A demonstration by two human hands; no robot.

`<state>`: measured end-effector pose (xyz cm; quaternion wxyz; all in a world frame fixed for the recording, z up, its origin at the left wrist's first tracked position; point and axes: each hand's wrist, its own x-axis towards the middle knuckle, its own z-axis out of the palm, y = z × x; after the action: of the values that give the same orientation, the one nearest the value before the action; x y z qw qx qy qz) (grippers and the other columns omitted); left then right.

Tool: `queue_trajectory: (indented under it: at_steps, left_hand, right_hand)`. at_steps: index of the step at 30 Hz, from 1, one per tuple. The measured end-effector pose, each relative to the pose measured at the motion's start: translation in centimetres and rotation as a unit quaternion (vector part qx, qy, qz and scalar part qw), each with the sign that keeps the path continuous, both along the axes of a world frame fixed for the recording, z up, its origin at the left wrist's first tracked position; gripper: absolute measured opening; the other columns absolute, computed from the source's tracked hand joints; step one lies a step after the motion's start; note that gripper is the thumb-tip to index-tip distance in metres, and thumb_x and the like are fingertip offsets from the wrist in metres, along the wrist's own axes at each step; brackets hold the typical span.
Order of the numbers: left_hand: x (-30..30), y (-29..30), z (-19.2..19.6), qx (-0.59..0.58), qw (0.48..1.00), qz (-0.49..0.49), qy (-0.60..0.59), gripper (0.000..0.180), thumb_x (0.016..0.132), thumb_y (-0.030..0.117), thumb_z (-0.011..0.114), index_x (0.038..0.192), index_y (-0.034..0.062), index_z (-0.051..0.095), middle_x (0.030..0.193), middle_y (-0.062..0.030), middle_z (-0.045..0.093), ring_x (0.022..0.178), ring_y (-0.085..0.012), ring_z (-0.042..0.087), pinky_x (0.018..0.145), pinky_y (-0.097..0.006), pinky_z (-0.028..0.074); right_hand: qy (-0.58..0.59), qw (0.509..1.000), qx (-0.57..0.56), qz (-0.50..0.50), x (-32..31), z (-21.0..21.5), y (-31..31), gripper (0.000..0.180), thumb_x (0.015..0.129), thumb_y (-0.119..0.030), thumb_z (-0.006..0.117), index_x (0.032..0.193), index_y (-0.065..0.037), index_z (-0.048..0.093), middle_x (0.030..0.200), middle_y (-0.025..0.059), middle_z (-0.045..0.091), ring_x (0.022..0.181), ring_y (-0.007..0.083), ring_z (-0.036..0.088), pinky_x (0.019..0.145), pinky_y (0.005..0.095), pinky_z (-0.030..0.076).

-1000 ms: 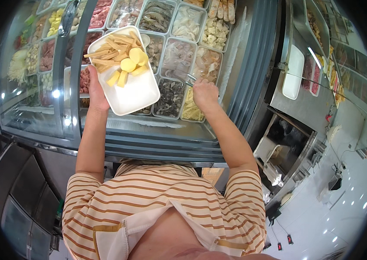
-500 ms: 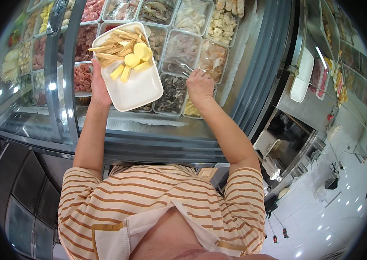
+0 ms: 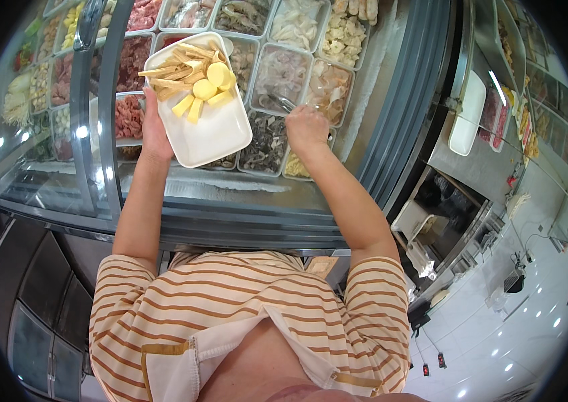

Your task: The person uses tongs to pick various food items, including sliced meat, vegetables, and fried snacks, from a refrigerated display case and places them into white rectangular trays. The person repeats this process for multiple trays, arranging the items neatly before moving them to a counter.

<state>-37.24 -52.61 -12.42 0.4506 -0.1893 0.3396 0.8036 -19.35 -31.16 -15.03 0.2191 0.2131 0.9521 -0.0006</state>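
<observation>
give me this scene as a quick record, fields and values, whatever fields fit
setting: refrigerated display case with rows of food-filled compartments
left hand: holds white tray from below, above the case
tray contents: yellow sticks and round yellow slices, heaped at its far end
right hand: grips metal tongs, tips over a compartment of pale food
compartment under right wrist: yellow shreds
clothing: striped orange and cream shirt
right of the case: steel counter with a white tray

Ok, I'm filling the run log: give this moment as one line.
left hand: holds white tray of yellow food pieces | right hand: grips metal tongs over display-case bins
</observation>
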Motion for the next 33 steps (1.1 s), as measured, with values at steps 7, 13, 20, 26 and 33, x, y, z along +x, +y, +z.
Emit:
queue_trajectory:
  at_steps: [7,13,20,26,33]
  left_hand:
    - [-0.1,-0.3,-0.7,0.024,1.000,-0.008,0.004,0.064,0.093,0.054,0.034,0.138,0.0085,0.031,0.135,-0.0125,0.044,0.120,-0.0271,0.047,0.100,-0.041,0.040]
    - [-0.2,-0.2,-0.6,-0.007,1.000,-0.007,0.008,0.065,0.093,0.055,0.034,0.138,0.0081,0.031,0.135,-0.0125,0.044,0.119,-0.0274,0.048,0.100,-0.041,0.040]
    - [-0.5,0.0,-1.5,0.007,1.000,-0.010,0.009,0.069,0.091,0.057,0.036,0.138,0.0076,0.030,0.135,-0.0128,0.043,0.120,-0.0277,0.047,0.100,-0.042,0.039]
    - [-1.0,1.9,-3.6,0.073,0.997,-0.014,0.006,0.073,0.088,0.058,0.043,0.137,0.0062,0.031,0.136,-0.0131,0.043,0.121,-0.0273,0.047,0.102,-0.043,0.038]
    - [-0.3,6.0,-3.8,0.144,0.988,-0.047,-0.011,0.076,0.085,0.060,0.046,0.137,0.0061,0.032,0.134,-0.0120,0.045,0.119,-0.0269,0.048,0.100,-0.042,0.039]
  right_hand:
    - [-0.009,0.997,-0.082,0.002,-0.7,1.1,1.2,0.014,0.072,-0.007,0.055,0.080,-0.002,0.066,0.082,0.0138,0.066,0.076,0.0282,0.066,0.062,0.0419,0.053]
    - [-0.047,0.990,-0.128,-0.023,0.3,3.3,1.1,0.015,0.070,-0.007,0.055,0.078,-0.002,0.067,0.083,0.0153,0.066,0.078,0.0317,0.065,0.066,0.0422,0.053]
    - [-0.081,0.986,-0.104,-0.102,1.9,6.8,2.5,0.017,0.073,-0.010,0.053,0.083,-0.002,0.063,0.080,0.0172,0.065,0.077,0.0330,0.064,0.069,0.0423,0.050]
    - [-0.040,0.992,-0.078,-0.087,1.9,15.9,3.0,0.023,0.077,-0.016,0.058,0.094,-0.001,0.056,0.083,0.0159,0.063,0.076,0.0324,0.064,0.069,0.0406,0.051]
    - [0.020,0.999,-0.041,0.027,2.0,17.0,-1.4,0.033,0.072,-0.015,0.063,0.100,-0.002,0.052,0.081,0.0127,0.060,0.070,0.0260,0.064,0.059,0.0360,0.052]
